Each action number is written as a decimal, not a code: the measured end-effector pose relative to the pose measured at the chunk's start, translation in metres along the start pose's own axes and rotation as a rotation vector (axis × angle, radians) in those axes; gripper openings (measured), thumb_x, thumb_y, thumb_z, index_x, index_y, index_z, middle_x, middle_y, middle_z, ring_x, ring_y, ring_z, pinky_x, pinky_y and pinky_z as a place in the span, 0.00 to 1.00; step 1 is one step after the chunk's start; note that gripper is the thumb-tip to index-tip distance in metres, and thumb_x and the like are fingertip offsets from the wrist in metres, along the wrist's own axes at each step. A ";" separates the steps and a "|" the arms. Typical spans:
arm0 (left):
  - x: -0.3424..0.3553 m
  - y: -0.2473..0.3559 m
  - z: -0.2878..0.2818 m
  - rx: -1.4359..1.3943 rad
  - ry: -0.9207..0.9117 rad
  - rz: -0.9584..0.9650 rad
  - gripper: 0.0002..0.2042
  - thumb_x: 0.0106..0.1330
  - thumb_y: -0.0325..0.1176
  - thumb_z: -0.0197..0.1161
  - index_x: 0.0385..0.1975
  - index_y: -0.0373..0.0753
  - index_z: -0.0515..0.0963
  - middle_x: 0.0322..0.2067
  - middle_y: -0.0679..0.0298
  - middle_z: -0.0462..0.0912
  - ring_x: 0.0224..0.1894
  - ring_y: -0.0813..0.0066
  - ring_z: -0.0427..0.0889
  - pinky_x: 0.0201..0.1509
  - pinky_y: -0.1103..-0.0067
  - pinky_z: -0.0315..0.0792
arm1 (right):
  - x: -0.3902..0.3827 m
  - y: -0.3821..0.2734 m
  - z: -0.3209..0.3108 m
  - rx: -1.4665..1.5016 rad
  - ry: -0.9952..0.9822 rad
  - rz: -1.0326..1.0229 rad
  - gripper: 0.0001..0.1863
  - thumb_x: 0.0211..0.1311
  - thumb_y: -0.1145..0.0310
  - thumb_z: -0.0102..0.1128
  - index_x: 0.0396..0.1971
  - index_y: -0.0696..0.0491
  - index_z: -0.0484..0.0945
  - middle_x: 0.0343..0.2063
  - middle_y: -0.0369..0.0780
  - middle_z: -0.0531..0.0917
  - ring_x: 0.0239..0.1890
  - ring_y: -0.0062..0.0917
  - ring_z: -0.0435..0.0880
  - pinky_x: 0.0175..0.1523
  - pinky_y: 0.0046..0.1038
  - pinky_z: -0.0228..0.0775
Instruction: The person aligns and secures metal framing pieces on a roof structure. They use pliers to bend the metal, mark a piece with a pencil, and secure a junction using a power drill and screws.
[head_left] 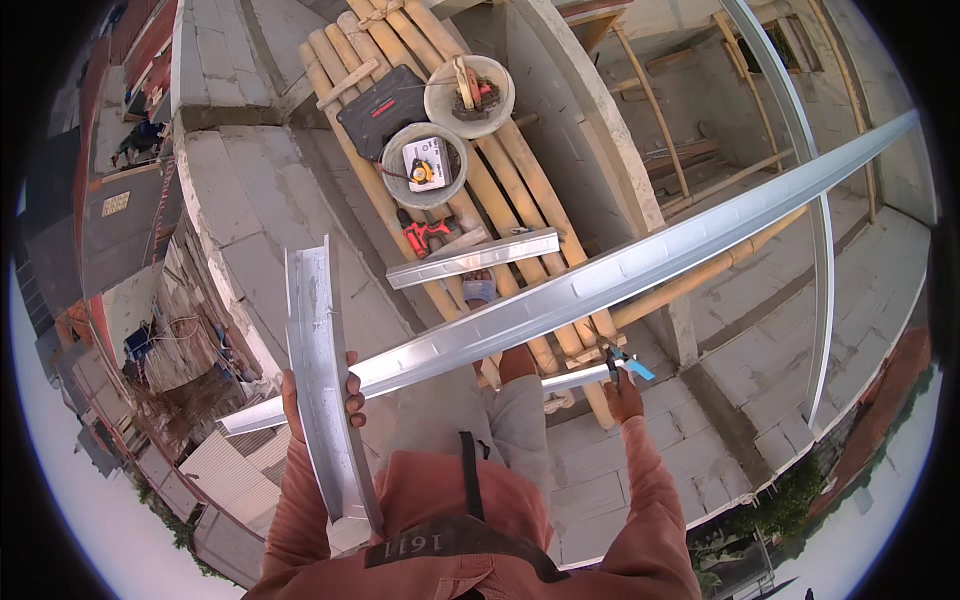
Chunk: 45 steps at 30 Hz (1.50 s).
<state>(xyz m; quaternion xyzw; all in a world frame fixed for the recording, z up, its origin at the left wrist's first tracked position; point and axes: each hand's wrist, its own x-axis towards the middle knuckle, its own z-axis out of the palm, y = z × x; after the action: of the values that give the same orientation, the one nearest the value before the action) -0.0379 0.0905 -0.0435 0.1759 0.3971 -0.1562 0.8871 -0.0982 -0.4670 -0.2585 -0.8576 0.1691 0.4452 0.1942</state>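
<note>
Bamboo platform [540,195]: beyond both grips
Left hand [294,405]: closed round metal channel [325,385]
Right hand [625,398]: gripping blue-and-black tool [632,369]
Risk: long beam [600,285] beside left grip could slide if bumped

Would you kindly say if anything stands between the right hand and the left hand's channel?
A metal strip, the person's legs and the long channel appear here between the right hand and the held channel; depth is unclear.

Left hand [293,408] gripping short metal channel [322,370]; right hand [624,398] holding blue-and-black hand tool [630,366]; far, two buckets [437,100] on bamboo platform [543,205].
</note>
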 end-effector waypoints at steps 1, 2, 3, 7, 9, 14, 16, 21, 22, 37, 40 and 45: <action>0.007 0.003 -0.011 -0.047 0.029 0.010 0.50 0.65 0.72 0.52 0.71 0.30 0.57 0.43 0.51 0.76 0.38 0.61 0.79 0.37 0.63 0.79 | 0.035 -0.024 -0.007 -0.010 -0.025 -0.073 0.29 0.66 0.54 0.54 0.65 0.49 0.70 0.53 0.49 0.82 0.51 0.47 0.83 0.54 0.42 0.76; 0.012 0.006 -0.021 -0.092 0.061 0.014 0.51 0.63 0.74 0.52 0.71 0.31 0.56 0.43 0.50 0.77 0.38 0.60 0.80 0.38 0.62 0.79 | 0.071 -0.040 -0.005 -0.016 -0.052 -0.139 0.31 0.66 0.53 0.55 0.66 0.50 0.69 0.59 0.51 0.79 0.58 0.50 0.79 0.61 0.43 0.73; 0.010 0.019 -0.034 -0.079 0.022 -0.008 0.50 0.65 0.73 0.50 0.72 0.32 0.54 0.45 0.51 0.74 0.40 0.60 0.78 0.40 0.63 0.78 | 0.103 -0.040 0.027 -0.172 -0.057 -0.278 0.31 0.67 0.53 0.55 0.66 0.51 0.68 0.59 0.51 0.79 0.58 0.48 0.80 0.62 0.42 0.73; 0.037 0.041 -0.067 -0.145 -0.142 0.020 0.47 0.69 0.69 0.49 0.75 0.35 0.48 0.52 0.49 0.69 0.46 0.57 0.76 0.48 0.59 0.74 | 0.267 -0.122 0.063 -0.339 0.061 -0.583 0.31 0.63 0.56 0.58 0.65 0.53 0.68 0.49 0.46 0.81 0.52 0.40 0.82 0.54 0.43 0.72; 0.055 0.053 -0.077 -0.204 -0.210 -0.039 0.46 0.71 0.66 0.49 0.75 0.34 0.47 0.53 0.45 0.68 0.52 0.51 0.75 0.53 0.52 0.72 | 0.331 -0.153 0.074 -0.348 0.213 -0.692 0.31 0.61 0.58 0.61 0.63 0.53 0.69 0.43 0.42 0.82 0.47 0.36 0.82 0.50 0.43 0.70; 0.070 0.053 -0.085 -0.114 -0.198 0.052 0.45 0.72 0.64 0.48 0.75 0.34 0.46 0.53 0.43 0.68 0.52 0.49 0.76 0.52 0.52 0.74 | 0.440 -0.220 0.108 -0.379 0.451 -0.899 0.29 0.59 0.60 0.62 0.61 0.51 0.70 0.42 0.39 0.83 0.46 0.34 0.79 0.56 0.45 0.63; 0.065 0.057 -0.092 -0.076 -0.207 0.065 0.45 0.73 0.64 0.47 0.75 0.32 0.45 0.52 0.43 0.68 0.51 0.49 0.78 0.51 0.53 0.76 | 0.459 -0.229 0.131 -0.380 0.437 -0.877 0.29 0.60 0.61 0.62 0.62 0.47 0.71 0.44 0.37 0.83 0.50 0.33 0.78 0.61 0.47 0.61; 0.064 0.054 -0.095 -0.076 -0.173 0.092 0.46 0.72 0.66 0.44 0.75 0.30 0.46 0.53 0.41 0.68 0.50 0.49 0.79 0.49 0.53 0.78 | 0.489 -0.226 0.156 -0.409 0.687 -0.715 0.30 0.60 0.66 0.65 0.63 0.40 0.70 0.51 0.37 0.80 0.59 0.34 0.74 0.71 0.52 0.54; 0.062 0.055 -0.096 -0.078 -0.169 0.093 0.46 0.73 0.66 0.45 0.75 0.30 0.46 0.53 0.40 0.68 0.50 0.47 0.80 0.49 0.52 0.78 | 0.486 -0.224 0.161 -0.385 0.820 -0.684 0.28 0.60 0.67 0.64 0.62 0.41 0.71 0.52 0.38 0.79 0.59 0.35 0.74 0.71 0.51 0.55; 0.058 0.046 -0.113 -0.104 -0.092 0.078 0.44 0.73 0.64 0.46 0.74 0.31 0.48 0.51 0.41 0.70 0.51 0.44 0.81 0.51 0.47 0.80 | 0.503 -0.177 0.153 -0.497 0.020 -0.168 0.20 0.59 0.50 0.62 0.47 0.45 0.83 0.50 0.42 0.85 0.59 0.41 0.78 0.60 0.50 0.67; 0.059 0.046 -0.114 -0.091 -0.113 0.070 0.44 0.73 0.64 0.46 0.74 0.31 0.48 0.51 0.41 0.70 0.52 0.43 0.80 0.51 0.47 0.80 | 0.510 -0.153 0.150 -0.429 0.002 -0.286 0.22 0.58 0.50 0.66 0.47 0.48 0.83 0.49 0.44 0.85 0.56 0.44 0.80 0.59 0.48 0.68; 0.067 0.034 -0.105 -0.105 -0.081 0.093 0.44 0.73 0.64 0.46 0.74 0.31 0.46 0.51 0.40 0.69 0.53 0.44 0.79 0.51 0.48 0.79 | 0.510 -0.108 0.148 0.154 0.364 -0.490 0.22 0.54 0.58 0.74 0.43 0.56 0.79 0.43 0.52 0.84 0.46 0.47 0.84 0.53 0.42 0.73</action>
<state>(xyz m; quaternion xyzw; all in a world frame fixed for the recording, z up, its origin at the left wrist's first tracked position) -0.0491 0.1579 -0.1539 0.1409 0.3598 -0.1006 0.9168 0.1272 -0.3620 -0.7398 -0.9212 0.0226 0.2103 0.3266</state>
